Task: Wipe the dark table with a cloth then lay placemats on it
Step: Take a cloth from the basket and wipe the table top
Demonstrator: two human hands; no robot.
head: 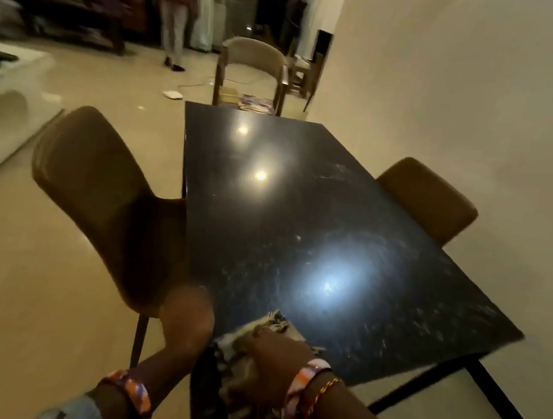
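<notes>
Your right hand is pressed flat on the patterned cloth at the near-left corner of the dark counter, palm down, fingers spread over the fabric rather than pinching it. That looks like a wiping hold, weight on the cloth so it drags across the top. Part of the cloth hangs off the near edge, so only the front bit is touching the surface rn.

Your left hand sits at the counter's left edge beside the brown chair. It's too blurred to tell whether it's closed on anything; prob. bracing you against the edge or the chair, but that's a guess. The two hands are near each other, not touching.

The counter top shows pale smears and streaks under the light glare, esp. middle and right side, so I'd say wiping is early and most of the surface is still to do. It makes sense to start at the near corner and work outward.

No placemats on the counter. Something flat and colourful lies on the far chair seat, poss. the mats, can't confirm. A second brown chair is tucked in on the right.
</notes>
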